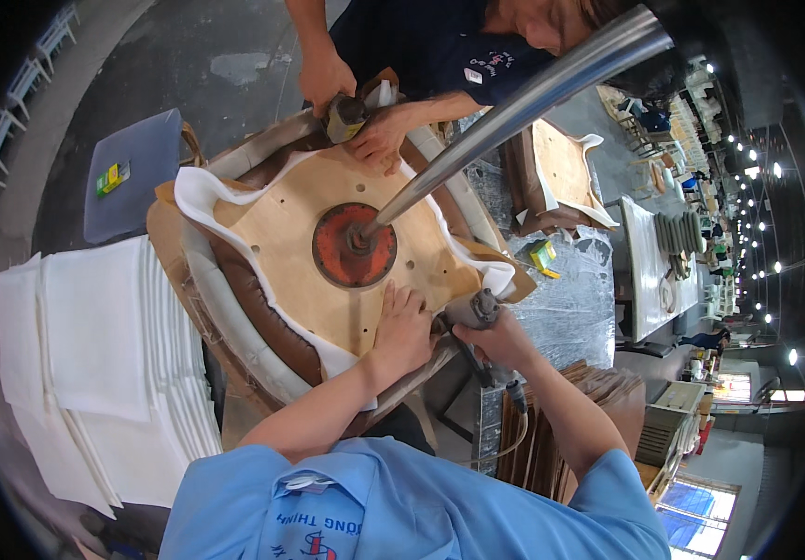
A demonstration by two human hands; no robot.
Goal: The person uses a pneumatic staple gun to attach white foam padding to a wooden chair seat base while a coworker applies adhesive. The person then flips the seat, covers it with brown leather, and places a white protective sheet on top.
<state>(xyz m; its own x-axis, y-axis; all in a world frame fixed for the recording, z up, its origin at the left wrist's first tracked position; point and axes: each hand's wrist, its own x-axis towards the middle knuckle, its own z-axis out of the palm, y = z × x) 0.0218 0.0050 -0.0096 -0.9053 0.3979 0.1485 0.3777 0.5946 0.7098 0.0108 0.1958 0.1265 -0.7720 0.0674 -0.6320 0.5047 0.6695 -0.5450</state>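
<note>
Red disc (329,250) sits mid-panel, its metal pole (514,119) leaning off toward 2 o'clock. From the disc, the left hand (404,329) is spread on the wooden panel (288,210) at 5, right hand (500,341) gripping an air tool (475,310) at 4. Co-worker's tool (344,119)'s at 12, white stacked sheets (94,317) around 8.
</note>
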